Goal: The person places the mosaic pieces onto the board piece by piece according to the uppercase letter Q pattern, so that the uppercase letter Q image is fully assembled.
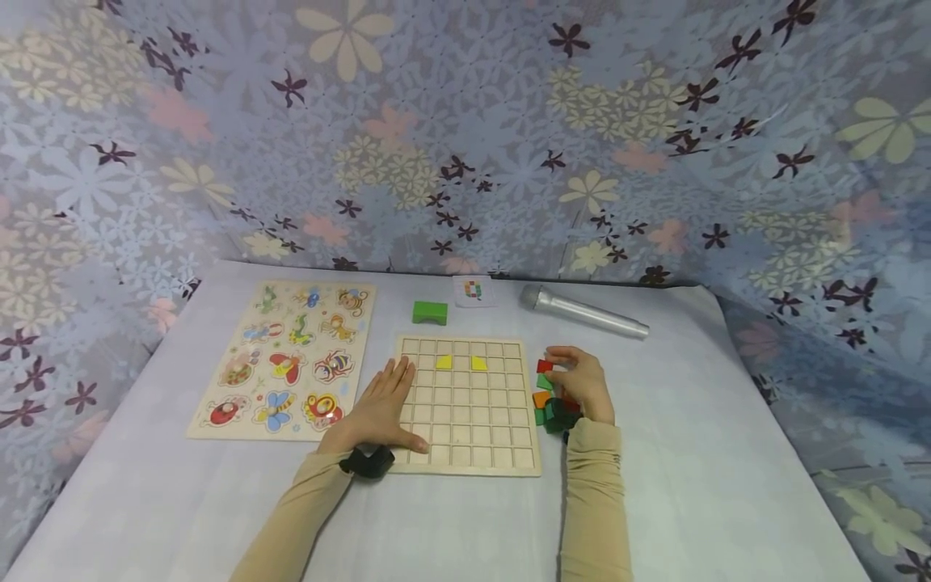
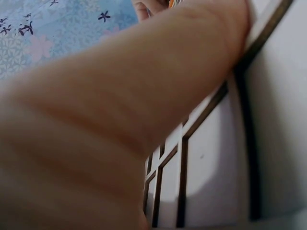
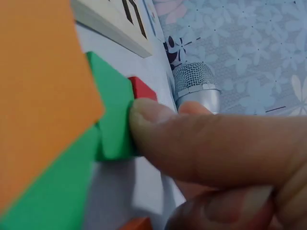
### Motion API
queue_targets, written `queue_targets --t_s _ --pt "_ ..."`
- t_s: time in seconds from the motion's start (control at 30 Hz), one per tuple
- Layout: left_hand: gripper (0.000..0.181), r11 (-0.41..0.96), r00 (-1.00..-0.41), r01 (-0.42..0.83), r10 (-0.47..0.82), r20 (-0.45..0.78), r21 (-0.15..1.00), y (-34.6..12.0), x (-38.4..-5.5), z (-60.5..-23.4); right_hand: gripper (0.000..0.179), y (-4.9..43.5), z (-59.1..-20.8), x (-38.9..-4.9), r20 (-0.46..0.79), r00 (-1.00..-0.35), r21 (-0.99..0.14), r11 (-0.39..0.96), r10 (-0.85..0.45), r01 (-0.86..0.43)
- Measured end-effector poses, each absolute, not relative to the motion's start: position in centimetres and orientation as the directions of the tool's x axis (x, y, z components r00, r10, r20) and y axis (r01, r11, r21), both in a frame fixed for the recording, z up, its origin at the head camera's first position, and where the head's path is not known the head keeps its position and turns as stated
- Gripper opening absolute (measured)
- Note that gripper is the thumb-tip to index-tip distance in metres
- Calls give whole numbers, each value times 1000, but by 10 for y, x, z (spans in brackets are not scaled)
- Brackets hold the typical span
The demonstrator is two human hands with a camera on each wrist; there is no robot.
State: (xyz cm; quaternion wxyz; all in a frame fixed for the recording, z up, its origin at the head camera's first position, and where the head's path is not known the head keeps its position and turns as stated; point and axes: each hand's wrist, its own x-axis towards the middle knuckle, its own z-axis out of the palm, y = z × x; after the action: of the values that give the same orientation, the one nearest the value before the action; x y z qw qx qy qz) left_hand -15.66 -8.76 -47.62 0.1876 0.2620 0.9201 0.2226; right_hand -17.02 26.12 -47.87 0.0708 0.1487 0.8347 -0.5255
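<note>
A wooden grid board lies flat, with a yellow tile and another yellow tile in its upper cells. My left hand rests on the board's left side, fingers extended and thumb spread. Beside the right edge, my right hand is over a small group of coloured tiles. Its thumb touches a green tile next to a red tile; index finger and thumb stand apart in the head view. An orange tile lies nearer me. Some pieces are hidden under the right hand and wrist camera.
An insect picture puzzle board lies left of the grid. Behind the grid are a green arch block, a card with a coloured square pattern and a silver microphone. A floral cloth hangs behind the white-covered table.
</note>
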Motion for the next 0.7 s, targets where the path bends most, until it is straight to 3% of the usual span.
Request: queue_targets --t_s 0.3,0.5,0.6,0.7 --pt "130 776 -796 393 555 -240 493 -87 -156 -476 33 256 -475 -170 -256 -943 -810 485 214 330" --pt "131 774 -796 386 554 -244 502 -87 -156 -477 28 241 -476 -175 -225 -925 -887 329 306 324" --pt "130 779 -798 387 551 -245 494 -87 -157 -478 26 226 -474 -179 -200 -937 -926 256 288 276" --pt "130 781 -798 393 552 -241 486 -87 -157 -478 24 210 -472 -184 -175 -954 -931 273 245 241"
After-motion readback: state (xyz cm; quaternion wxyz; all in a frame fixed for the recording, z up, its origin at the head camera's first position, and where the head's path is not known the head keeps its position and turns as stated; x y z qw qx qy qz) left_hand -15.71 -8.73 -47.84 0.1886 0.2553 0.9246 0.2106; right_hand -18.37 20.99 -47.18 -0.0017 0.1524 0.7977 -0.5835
